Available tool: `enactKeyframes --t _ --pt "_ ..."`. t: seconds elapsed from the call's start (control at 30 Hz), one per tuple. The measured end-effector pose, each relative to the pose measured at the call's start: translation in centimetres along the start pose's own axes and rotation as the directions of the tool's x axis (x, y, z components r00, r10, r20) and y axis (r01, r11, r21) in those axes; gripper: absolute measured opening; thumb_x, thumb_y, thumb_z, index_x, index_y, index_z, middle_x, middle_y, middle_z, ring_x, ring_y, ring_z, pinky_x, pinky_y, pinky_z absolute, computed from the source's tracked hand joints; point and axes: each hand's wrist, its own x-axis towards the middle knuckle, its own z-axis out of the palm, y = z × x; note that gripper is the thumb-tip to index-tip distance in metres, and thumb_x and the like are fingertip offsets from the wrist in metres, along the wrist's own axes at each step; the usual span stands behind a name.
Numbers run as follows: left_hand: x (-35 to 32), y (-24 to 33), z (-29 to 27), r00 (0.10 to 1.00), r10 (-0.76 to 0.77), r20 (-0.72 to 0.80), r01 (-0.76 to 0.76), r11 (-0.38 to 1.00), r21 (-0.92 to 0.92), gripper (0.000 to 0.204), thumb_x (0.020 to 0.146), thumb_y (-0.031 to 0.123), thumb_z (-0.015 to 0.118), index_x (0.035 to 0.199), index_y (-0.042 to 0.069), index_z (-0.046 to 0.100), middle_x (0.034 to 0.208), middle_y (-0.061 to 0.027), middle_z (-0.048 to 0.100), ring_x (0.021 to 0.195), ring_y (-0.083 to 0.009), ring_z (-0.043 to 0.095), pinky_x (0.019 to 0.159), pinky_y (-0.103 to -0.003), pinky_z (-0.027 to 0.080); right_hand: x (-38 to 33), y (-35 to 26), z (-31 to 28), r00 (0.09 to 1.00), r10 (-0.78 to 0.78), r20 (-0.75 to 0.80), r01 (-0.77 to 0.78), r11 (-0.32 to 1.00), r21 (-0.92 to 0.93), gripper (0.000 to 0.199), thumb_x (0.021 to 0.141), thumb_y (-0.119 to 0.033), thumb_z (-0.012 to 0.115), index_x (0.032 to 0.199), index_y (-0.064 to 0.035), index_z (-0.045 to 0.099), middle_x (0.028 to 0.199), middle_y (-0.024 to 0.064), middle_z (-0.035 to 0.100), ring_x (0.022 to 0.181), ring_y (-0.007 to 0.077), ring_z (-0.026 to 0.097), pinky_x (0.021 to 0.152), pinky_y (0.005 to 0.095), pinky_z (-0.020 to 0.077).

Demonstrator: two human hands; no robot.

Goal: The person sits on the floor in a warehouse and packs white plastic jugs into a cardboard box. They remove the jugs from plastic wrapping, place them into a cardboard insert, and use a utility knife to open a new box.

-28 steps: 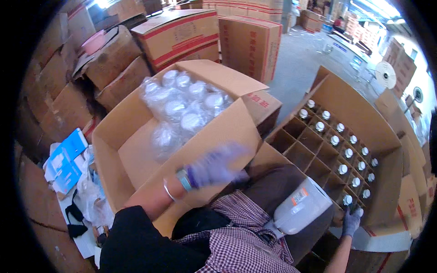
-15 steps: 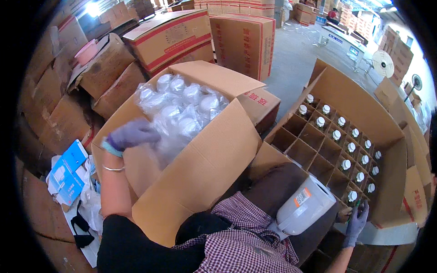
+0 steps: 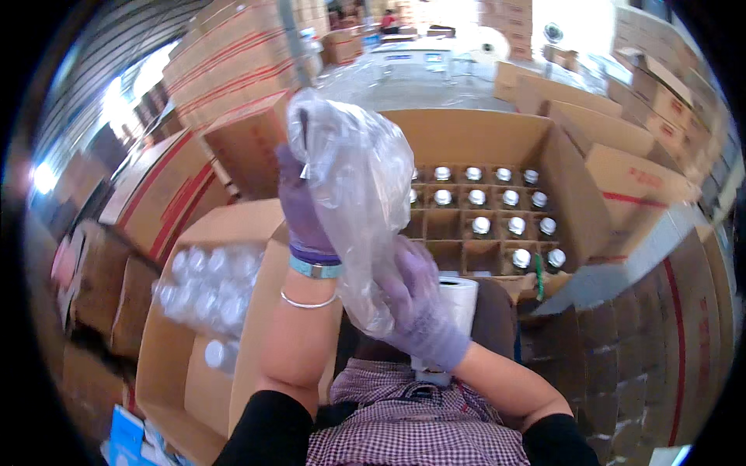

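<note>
A clear plastic bag (image 3: 361, 179) is raised upright in front of me; what it holds, if anything, I cannot make out. My left hand (image 3: 301, 206), in a purple glove, grips its upper left side, with the fingers partly hidden by the plastic. Lower down, my gloved right hand (image 3: 416, 299) presses round the bag's right side. Left of my forearm, an open carton (image 3: 194, 373) contains several clear-wrapped pieces with round whitish tops (image 3: 214, 283). Beyond my right hand stands a divided carton (image 3: 474, 128) with capped bottles (image 3: 515, 226) in many of its compartments.
A white roll (image 3: 460, 299) sits by my lap, partly behind my right hand. A green strip (image 3: 538, 276) hangs at the divided carton's near edge. Stacked cartons (image 3: 233, 70) rise at the left, and a pale table (image 3: 408, 56) stands far back.
My left hand has come out of the left carton with the plastic bag. My right hand has left the bottles and moved left onto the bag. The view has turned right.
</note>
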Motion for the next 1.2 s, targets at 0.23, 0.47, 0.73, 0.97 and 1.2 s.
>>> enactKeyframes --t 0.23,0.47,0.73,0.97,1.2 --pt "-3.6 -8.2 0.7 0.95 0.312 0.013 -0.168 0.475 0.864 0.098 0.092 0.07 0.052 0.154 -0.002 0.028 0.151 -0.0191 0.04 0.139 -0.0322 0.04 0.116 -0.045 0.032 -0.2 9.2 -3.0 0.665 0.712 -0.225 -0.479 0.638 0.603 0.029 0.09 -0.014 0.067 0.116 -0.0012 0.065 0.104 0.0091 0.07 0.094 0.015 0.065 0.083 0.0321 0.053" --pt "-7.0 -11.7 -3.0 0.915 0.139 -0.378 0.184 0.691 0.699 0.054 0.098 0.035 0.063 0.14 0.004 0.049 0.124 -0.0082 0.062 0.121 -0.0235 0.057 0.106 -0.038 0.044 -0.1 8.7 -3.0 0.765 0.613 -0.199 -0.407 0.699 0.588 0.028 0.089 -0.021 0.073 0.108 -0.0008 0.068 0.092 0.0112 0.074 0.085 0.0161 0.07 0.078 0.0329 0.0549" --pt "-5.0 -8.9 -7.5 0.764 -0.077 -0.64 0.008 0.994 -0.111 0.041 0.1 0.028 0.039 0.131 0.009 0.059 0.139 -0.011 0.057 0.129 -0.029 0.052 0.109 -0.055 0.039 -3.5 14.1 -3.9 0.797 0.576 -0.181 -0.516 0.806 0.291 0.031 0.088 -0.018 0.061 0.111 0.0004 0.07 0.098 0.0164 0.074 0.091 0.0293 0.073 0.08 0.0349 0.0557" --pt "-6.0 -12.0 -14.3 0.97 -0.164 -0.179 0.063 0.883 -0.465 0.014 0.101 0.023 0.049 0.095 0.012 0.056 0.076 0.0011 0.045 0.075 -0.0188 0.05 0.103 -0.052 0.044 -6.4 18.3 -3.2 0.785 0.603 -0.146 -0.414 0.684 0.6 0.032 0.094 -0.013 0.059 0.121 0.0013 0.066 0.114 0.0096 0.069 0.105 0.0224 0.067 0.086 0.0337 0.0567" --pt "-4.6 -11.6 -12.5 0.737 0.013 -0.676 0.248 0.925 0.287 0.015 0.101 0.029 0.055 0.099 0.015 0.059 0.076 0.002 0.05 0.067 -0.0161 0.05 0.083 -0.038 0.053 -5.6 18.4 -5.4 0.695 0.695 0.185 -0.287 0.032 0.957 0.036 0.096 -0.013 0.06 0.131 -0.0043 0.061 0.131 0.0119 0.063 0.118 0.0257 0.063 0.098 0.0396 0.0532"
